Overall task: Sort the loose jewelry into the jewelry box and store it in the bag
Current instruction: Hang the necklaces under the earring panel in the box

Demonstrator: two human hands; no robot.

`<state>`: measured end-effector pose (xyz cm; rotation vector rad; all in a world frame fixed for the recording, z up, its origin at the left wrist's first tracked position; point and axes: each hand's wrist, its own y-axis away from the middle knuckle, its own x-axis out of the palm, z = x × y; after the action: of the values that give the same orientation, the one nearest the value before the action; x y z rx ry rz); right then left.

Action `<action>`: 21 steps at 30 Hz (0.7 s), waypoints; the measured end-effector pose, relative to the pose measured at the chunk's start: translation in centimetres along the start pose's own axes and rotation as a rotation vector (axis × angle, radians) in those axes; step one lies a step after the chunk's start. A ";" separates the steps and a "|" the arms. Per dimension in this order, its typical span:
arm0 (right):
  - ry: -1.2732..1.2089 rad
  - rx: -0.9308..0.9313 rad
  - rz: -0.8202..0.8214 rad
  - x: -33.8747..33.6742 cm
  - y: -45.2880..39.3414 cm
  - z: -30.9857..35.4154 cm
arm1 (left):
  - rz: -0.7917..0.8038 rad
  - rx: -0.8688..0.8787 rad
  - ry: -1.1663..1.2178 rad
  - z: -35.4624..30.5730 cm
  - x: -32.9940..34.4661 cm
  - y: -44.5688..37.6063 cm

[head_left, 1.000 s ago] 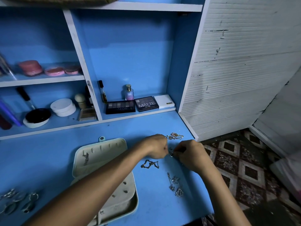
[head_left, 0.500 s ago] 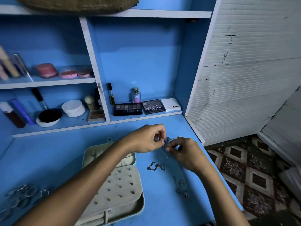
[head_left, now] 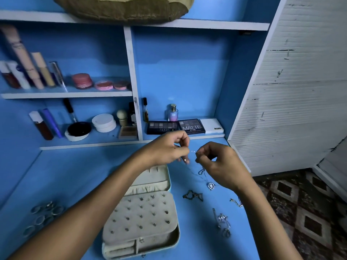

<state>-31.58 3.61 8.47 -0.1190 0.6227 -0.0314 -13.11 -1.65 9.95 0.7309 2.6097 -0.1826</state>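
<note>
Both hands (head_left: pixel 191 156) on necklace (head_left: pixel 210 185)

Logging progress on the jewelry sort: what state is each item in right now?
jewelry box: open, flat on the desk.
pendant necklace: lifted, pinched by left hand and right hand, pendant dangling.
dark bracelet: loose on the desk.
rings: loose, left of the box.

Left of the open beige jewelry box (head_left: pixel 142 218), the blue tabletop (head_left: pixel 78 177) is free up to the silver rings (head_left: pixel 44 212). Right of the box, loose silver chains (head_left: pixel 222 222) lie in the way.
</note>
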 end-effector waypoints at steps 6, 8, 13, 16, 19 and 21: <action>-0.069 -0.051 0.006 -0.2 -0.9 2.7 | -0.010 -0.027 0.075 -1.3 -2.4 1.4; -0.101 -0.058 0.019 0.0 -1.2 3.5 | -0.011 -0.038 0.075 -1.6 -3.4 2.2; -0.206 -0.054 0.049 0.7 -1.9 5.3 | -0.038 -0.055 -0.004 -2.0 -6.2 4.1; -0.278 -0.075 0.077 1.2 -2.3 6.3 | -0.060 -0.079 -0.113 -2.0 -8.0 5.3; -0.313 -0.091 0.114 1.6 -2.5 7.1 | -0.074 -0.078 -0.154 -1.8 -9.4 6.5; -0.342 -0.090 0.146 2.0 -2.6 7.4 | -0.118 -0.062 -0.136 -1.7 -9.9 7.1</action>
<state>-25.62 1.67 13.64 -0.1619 0.2902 0.1558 -2.38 0.25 15.65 0.5250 2.5177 -0.1789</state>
